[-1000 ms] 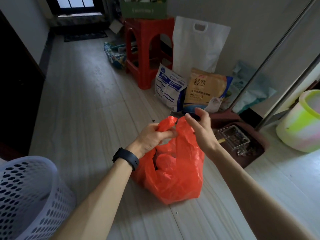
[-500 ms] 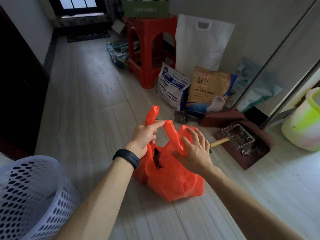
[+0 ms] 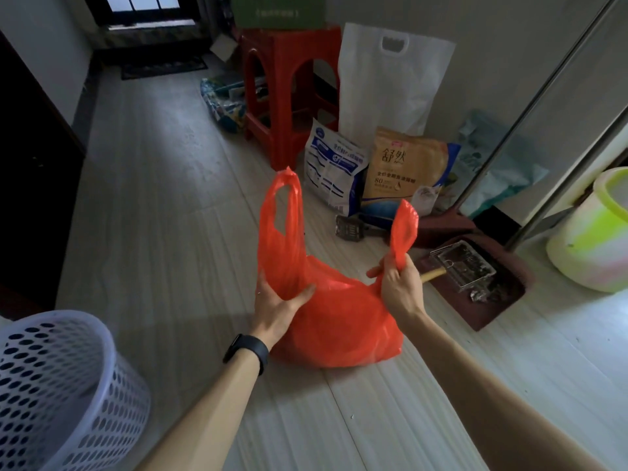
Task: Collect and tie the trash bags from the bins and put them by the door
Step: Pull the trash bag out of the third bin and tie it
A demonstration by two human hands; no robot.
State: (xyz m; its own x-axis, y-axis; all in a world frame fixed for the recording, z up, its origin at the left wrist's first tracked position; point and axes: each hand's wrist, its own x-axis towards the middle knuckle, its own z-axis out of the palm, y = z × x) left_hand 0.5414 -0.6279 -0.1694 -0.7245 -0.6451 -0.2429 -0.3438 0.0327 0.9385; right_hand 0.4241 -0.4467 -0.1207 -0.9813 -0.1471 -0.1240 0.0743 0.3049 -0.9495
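One orange bag [image 3: 333, 321]: left grip [image 3: 277, 302], right grip [image 3: 401, 287]

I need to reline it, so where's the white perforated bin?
In the head view the white perforated bin stands in the bottom left corner, lower than and left of the left hand and the orange trash bag.

The contents of the red bag [image 3: 333, 321] were hidden by its opaque plastic, and the fingers [image 3: 261, 283] of the left hand [image 3: 275, 307] were partly concealed behind the bag, only the thumb being shown in front. The white perforated bin [image 3: 51, 385] was cut off by the left and bottom edges, the pale bucket [image 3: 591, 239] by the right edge, and the green box [image 3: 278, 13] by the top edge. The small print on the blue-and-white pouch [image 3: 334, 168] and the tan pouch [image 3: 404, 164] could not be read at that size.
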